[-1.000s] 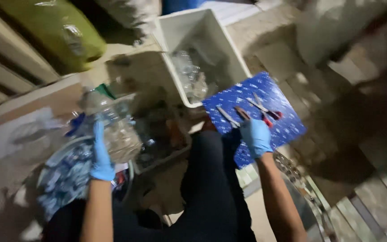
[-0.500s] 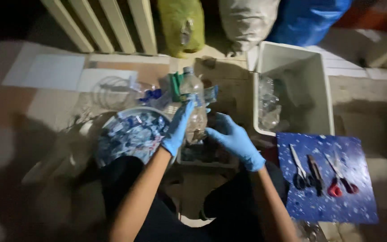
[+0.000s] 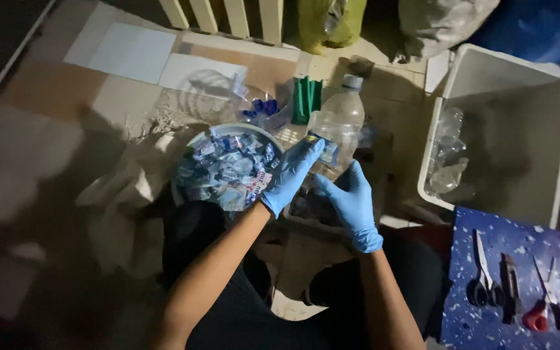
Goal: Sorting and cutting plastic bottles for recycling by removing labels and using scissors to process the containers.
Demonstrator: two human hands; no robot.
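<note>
Here both gloved hands meet on a clear plastic bottle (image 3: pixel 338 129) held upright over the floor (image 3: pixel 40 155), just right of the round bowl (image 3: pixel 228 129) heaped with torn blue-and-white label scraps (image 3: pixel 228 172). The left hand (image 3: pixel 290 175) has its fingers closed on a blue strip of label (image 3: pixel 322 148) at the bottle's side; the right hand (image 3: pixel 351 204) curls around the lower body, its grip closed on the bottle.

To peel well, as I judge it, the right hand should hold the bottle firm without crushing it, while the left draws the strip sideways, close to the surface, so it comes off in one piece and can drop into the bowl beside it.

Beyond, a white bin (image 3: pixel 507 84) holds bare bottles at the right edge of the floor, and a blue speckled board (image 3: pixel 461 259) at the lower right corner carries scissors (image 3: pixel 484 279) and red-handled snips (image 3: pixel 546 311).

The light is dim. The bottle's base is hidden behind the hands, the tray under them is hard to make out, and the board is cut off by the frame.
</note>
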